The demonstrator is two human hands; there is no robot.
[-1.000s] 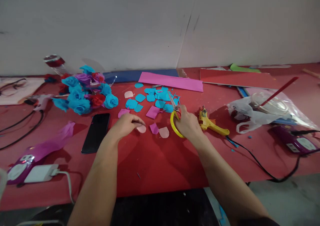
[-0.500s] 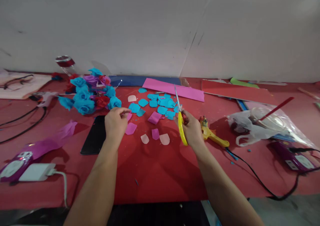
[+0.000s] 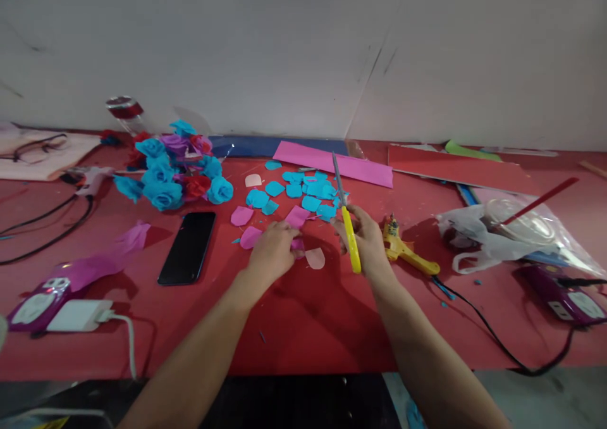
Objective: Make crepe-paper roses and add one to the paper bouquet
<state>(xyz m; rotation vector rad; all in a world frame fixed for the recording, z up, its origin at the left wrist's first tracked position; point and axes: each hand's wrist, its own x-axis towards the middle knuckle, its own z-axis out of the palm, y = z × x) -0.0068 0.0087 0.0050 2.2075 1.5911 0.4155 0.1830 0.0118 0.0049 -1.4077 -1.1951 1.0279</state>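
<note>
My right hand [image 3: 364, 238] is closed round the yellow handles of the scissors [image 3: 349, 236], whose blades point away toward the wall. Over the pink petal pieces [image 3: 297, 216] lies my left hand [image 3: 275, 249], its fingers bent down at the paper; what its fingertips touch is hidden. A pale pink petal [image 3: 315, 258] rests just right of that hand. Behind both hands several blue paper petals [image 3: 310, 203] are scattered and partly stacked. A long pink paper strip [image 3: 336, 164] lies beyond them.
Paper roses [image 3: 164, 179] stand at the back left, with a black phone [image 3: 188, 248] in front. A yellow glue gun [image 3: 406, 253] lies right of my right hand. Farther right are a plastic bag [image 3: 478, 239] and a purple power strip [image 3: 562, 295]; red board [image 3: 459, 169] lies behind.
My left hand has moved right and toward me, from beside the blue petals onto the pink ones, uncovering the phone. My right hand still holds the scissors. The view has shifted slightly.
</note>
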